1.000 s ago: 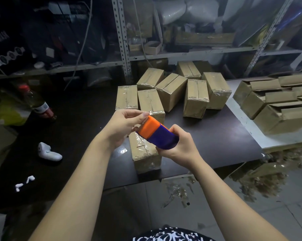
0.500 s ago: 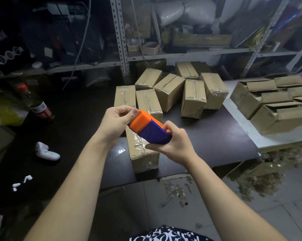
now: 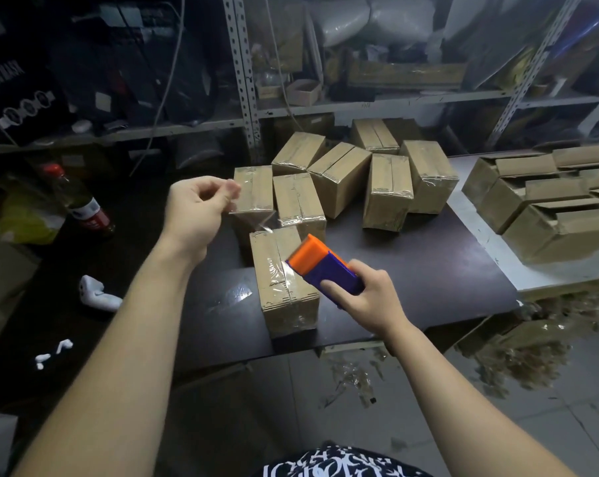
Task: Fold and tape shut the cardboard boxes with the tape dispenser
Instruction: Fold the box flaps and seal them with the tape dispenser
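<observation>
My right hand (image 3: 368, 297) grips the purple and orange tape dispenser (image 3: 320, 265), its orange end over the near cardboard box (image 3: 282, 280) on the dark table (image 3: 411, 280). My left hand (image 3: 198, 204) pinches the free end of a clear tape strip (image 3: 253, 216) that stretches from its fingers down to the dispenser. The near box lies closed, with tape along its seam. Several taped boxes (image 3: 387, 187) are clustered behind it.
Open, untaped boxes (image 3: 546, 204) sit on a white table at the right. A bottle with a red cap (image 3: 81, 201), a white object (image 3: 96, 294) and small white earbuds (image 3: 53, 351) lie on the left. Metal shelving (image 3: 243, 80) stands behind. Tape scraps litter the floor (image 3: 353, 380).
My hands have pulled apart: the left moved up and left holding the tape end, the right moved down and right with the dispenser, drawing out a strip of tape.
</observation>
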The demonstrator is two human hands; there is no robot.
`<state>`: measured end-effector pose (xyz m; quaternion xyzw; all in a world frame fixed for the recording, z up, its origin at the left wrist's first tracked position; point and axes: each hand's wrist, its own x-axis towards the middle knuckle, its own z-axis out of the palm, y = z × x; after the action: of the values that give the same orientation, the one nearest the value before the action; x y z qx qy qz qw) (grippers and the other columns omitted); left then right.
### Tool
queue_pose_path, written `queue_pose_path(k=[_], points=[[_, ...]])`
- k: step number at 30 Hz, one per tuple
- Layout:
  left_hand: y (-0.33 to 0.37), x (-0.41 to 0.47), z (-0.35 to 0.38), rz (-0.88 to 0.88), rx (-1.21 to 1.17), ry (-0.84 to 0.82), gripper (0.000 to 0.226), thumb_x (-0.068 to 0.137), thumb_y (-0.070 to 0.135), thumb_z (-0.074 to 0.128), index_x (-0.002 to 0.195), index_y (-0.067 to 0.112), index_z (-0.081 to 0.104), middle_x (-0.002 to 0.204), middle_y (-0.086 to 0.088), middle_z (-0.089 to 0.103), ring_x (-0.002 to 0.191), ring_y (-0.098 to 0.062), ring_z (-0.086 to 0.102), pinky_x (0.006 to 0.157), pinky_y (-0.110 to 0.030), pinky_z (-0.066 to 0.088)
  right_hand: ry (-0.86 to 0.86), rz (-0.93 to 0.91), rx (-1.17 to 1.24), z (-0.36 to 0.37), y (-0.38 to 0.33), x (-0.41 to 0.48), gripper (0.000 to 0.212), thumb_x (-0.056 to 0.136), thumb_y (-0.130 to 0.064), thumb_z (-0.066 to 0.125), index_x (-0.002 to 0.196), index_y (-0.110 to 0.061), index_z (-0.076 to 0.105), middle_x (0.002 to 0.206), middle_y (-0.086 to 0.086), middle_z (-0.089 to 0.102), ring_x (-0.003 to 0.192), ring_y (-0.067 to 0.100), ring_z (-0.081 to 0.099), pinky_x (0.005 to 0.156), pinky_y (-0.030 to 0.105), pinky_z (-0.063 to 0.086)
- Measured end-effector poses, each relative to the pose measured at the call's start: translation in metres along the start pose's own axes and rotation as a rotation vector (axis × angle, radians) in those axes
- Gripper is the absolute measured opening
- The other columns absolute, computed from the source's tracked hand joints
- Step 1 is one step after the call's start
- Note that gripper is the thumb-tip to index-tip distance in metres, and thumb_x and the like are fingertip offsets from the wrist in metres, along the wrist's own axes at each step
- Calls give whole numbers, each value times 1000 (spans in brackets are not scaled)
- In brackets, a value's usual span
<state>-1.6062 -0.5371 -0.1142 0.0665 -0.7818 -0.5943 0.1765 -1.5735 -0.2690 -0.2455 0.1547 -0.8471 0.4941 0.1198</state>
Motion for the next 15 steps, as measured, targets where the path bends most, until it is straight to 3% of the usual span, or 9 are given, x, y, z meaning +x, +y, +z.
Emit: queue_pose_path(k=[2,5,13,15], points=[[-1,1,-4,41,88,-34,15,99,23,69,86,24,76,85,-6,76,74,-10,68,79,-29,57,-24,30,-8,0,7,-8,31,84,-58,78,80,-39,53,66,-8,65,58,12,61,54,25,44],[-5,-3,-1,43,67,1,17,99,22,69,84,26,75,81,-3,74,70,-4,65,77,-27,54,-50,25,-20,3,3,-8,31,86,-45,80,80,-42,50,66,-13,63,59,9,58,55,13,38],[-6,-7,1,79,78,30,13,98,24,69,88,26,76,82,-3,75,71,-6,67,79,-27,58,-83,61,27,3,4,-10,23,89,-40,79,90,-36,56,74,-11,68,67,10,64,59,13,43],[-3,-9,2,99,90,27,11,99,25,69,91,24,76,84,-2,75,74,-6,68,78,-24,59,-77,94,41,5,6,-9,24,89,-42,79,87,-33,57,71,-10,66,65,12,64,58,21,48]])
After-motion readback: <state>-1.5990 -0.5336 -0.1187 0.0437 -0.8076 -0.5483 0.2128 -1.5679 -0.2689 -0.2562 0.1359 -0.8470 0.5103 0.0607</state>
